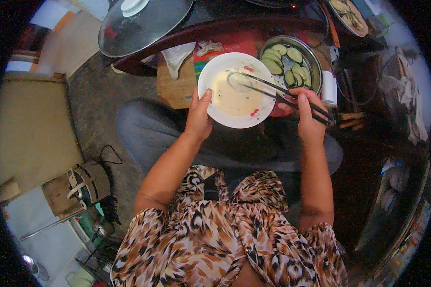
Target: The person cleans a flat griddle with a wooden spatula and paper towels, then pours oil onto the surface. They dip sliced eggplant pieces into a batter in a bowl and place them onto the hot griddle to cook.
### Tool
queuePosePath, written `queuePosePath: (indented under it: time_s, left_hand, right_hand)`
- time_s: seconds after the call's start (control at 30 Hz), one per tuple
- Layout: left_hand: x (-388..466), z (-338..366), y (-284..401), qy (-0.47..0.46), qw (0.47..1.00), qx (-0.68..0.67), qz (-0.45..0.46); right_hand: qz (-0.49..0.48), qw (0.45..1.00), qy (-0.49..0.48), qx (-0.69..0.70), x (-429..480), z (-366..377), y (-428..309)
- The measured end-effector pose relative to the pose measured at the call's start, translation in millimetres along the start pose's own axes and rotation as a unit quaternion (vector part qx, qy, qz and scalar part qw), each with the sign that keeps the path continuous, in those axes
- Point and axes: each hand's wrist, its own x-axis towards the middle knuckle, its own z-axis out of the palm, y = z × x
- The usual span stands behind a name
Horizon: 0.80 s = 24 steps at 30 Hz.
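My left hand grips the left rim of a white bowl, thumb on the inside. Pale yellow batter covers the bowl's bottom, and small red designs mark its wall. In my right hand is a pair of dark chopsticks, their tips over the batter. Between the tips lies a round, batter-coated slice. Just behind the bowl, at the right, a round metal pan contains several pale green slices with dark green skin, which look like zucchini or eggplant.
A glass lid with a white knob rests at the dark table's upper left. A plate of food stands at the upper right. Under the bowl's far side are a wooden board and a red printed sheet. A white roll adjoins the pan.
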Motion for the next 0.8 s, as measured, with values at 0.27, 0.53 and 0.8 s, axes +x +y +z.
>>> queuePosePath:
  time_s: [0.27, 0.53, 0.8]
  left_hand:
    - [1, 26, 11, 0.011, 1.000, 0.006, -0.028]
    - [15, 58, 32, -0.027, 1.000, 0.000, 0.007]
    - [28, 95, 63, -0.064, 0.997, 0.039, 0.032]
  right_hand:
    - [-0.294, 0.924, -0.085, -0.229, -3, 8, 10]
    - [-0.149, 0.971, -0.049, -0.179, 20, -14, -43]
    - [-0.082, 0.996, 0.022, -0.031, 63, -37, -99]
